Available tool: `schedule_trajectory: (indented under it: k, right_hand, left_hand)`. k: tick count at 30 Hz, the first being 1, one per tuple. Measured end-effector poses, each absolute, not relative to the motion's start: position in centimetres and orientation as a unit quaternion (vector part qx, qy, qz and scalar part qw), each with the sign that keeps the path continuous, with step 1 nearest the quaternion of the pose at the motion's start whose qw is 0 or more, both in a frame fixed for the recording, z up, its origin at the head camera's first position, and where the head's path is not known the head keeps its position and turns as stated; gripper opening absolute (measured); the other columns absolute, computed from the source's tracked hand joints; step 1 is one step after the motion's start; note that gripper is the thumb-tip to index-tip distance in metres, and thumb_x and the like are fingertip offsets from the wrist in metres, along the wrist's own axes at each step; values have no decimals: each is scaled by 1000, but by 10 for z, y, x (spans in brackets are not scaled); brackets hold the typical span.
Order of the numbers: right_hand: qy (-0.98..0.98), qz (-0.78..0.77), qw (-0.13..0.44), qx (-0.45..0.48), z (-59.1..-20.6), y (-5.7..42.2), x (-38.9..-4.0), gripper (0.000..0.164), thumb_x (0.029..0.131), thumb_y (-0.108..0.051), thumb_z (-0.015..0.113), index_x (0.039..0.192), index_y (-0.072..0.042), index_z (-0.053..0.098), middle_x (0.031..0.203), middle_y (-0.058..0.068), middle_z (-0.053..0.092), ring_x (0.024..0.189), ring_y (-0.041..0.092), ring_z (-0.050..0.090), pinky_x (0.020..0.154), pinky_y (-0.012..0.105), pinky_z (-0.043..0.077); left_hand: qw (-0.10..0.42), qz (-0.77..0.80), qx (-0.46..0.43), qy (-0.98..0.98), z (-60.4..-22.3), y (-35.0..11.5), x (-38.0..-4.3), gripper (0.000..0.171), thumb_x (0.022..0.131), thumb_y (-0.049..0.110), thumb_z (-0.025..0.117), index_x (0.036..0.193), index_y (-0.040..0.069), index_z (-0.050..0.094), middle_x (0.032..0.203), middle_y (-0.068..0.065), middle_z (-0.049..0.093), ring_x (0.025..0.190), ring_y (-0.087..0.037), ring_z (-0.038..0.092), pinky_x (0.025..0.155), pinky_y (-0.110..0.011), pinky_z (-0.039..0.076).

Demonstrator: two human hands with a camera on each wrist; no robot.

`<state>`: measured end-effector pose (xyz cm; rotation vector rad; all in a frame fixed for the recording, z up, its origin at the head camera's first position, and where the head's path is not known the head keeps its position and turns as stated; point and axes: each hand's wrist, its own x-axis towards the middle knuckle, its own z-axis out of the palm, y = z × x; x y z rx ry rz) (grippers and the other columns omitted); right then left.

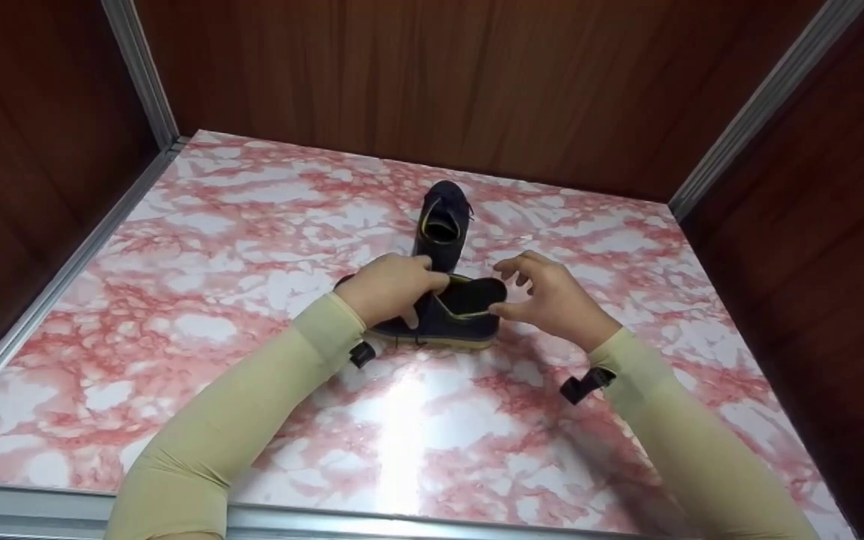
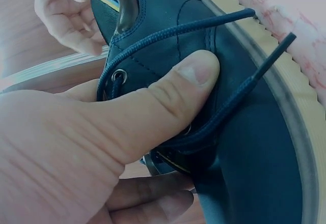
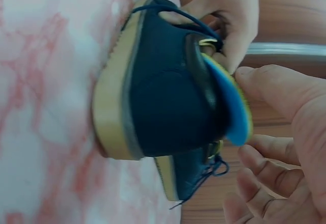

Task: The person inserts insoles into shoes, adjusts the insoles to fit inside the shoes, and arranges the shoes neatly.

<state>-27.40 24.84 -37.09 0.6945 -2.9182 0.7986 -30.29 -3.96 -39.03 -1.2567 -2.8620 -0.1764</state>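
Note:
A dark blue lace-up shoe (image 1: 453, 327) with a tan sole lies sideways on the marbled surface. My left hand (image 1: 391, 289) grips it over the lacing, thumb (image 2: 188, 76) on the eyelet side and fingers curled round the far side. From the shoe's opening, the heel end of an insole (image 3: 232, 102) sticks up, black on top and blue beneath with a yellow edge. My right hand (image 1: 552, 300) is at this heel end. Its thumb tip (image 3: 245, 72) is right at the insole's edge, with the other fingers bent loosely and spread on the opposite side.
A second dark blue shoe (image 1: 443, 221) stands just behind the first, toe pointing away. Brown wood-grain panels (image 1: 417, 82) wall in the back and both sides. A metal rail (image 1: 327, 521) runs along the front edge of the red-and-white surface (image 1: 214, 390).

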Motion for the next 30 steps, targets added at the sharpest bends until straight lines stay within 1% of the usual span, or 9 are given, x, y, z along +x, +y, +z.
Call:
schedule_trajectory:
  k: [2,6,9,14,16,21,23,30]
  right_hand:
    - [-942,244,18,230,-366,247,-275,58,87,-26,94,137,-7,72,126,11,71,111,36,67,94,52,60]
    - [-946,220,10,236,-363,245,-276,57,86,-26,95,135,-7,74,125,11,71,112,39,67,93,50,60]
    - [-947,215,9,238,-366,246,-277,53,87,-26,94,134,-8,75,123,11,72,110,37,67,93,48,60]
    - [-944,220,21,243,-373,249,-276,51,87,-24,94,132,-8,76,122,9,74,106,32,67,89,45,60]
    - [-942,226,28,246,-375,249,-276,50,87,-23,94,132,-7,77,121,10,75,104,32,68,89,45,60]
    - [-936,242,33,252,-378,246,-277,49,87,-21,94,130,-6,77,121,11,75,104,36,68,90,46,59]
    - [-936,244,35,253,-379,244,-277,49,87,-21,94,130,-6,77,121,11,75,105,37,68,90,46,58]
    - [-937,247,31,246,-381,238,-279,48,87,-22,94,129,-7,77,120,9,75,106,35,67,89,44,57]
  left_hand:
    - [5,-59,-400,-915,-390,-40,-303,53,80,30,96,125,23,69,119,-9,67,100,-37,74,93,-49,63]
    - [3,-64,-396,-916,-390,-40,-303,52,80,31,96,125,22,69,119,-9,67,100,-37,74,94,-49,63]
    - [-1,-62,-396,-916,-389,-39,-303,52,81,30,96,126,23,69,120,-9,67,101,-37,74,94,-50,63]
    - [-9,-57,-396,-916,-389,-38,-303,53,83,28,96,128,23,69,123,-9,66,103,-37,74,96,-51,63]
    - [-6,-57,-397,-916,-388,-38,-303,53,81,28,97,127,23,69,123,-10,67,103,-38,74,96,-50,63]
    - [-5,-60,-395,-917,-388,-38,-303,54,79,28,98,125,21,70,123,-11,67,103,-39,74,96,-51,63]
    - [-9,-58,-393,-918,-388,-39,-303,54,80,27,98,125,21,70,123,-10,67,103,-39,74,97,-52,62]
    - [-13,-57,-390,-919,-386,-38,-303,54,80,27,98,126,22,69,124,-10,67,104,-39,74,97,-52,62]
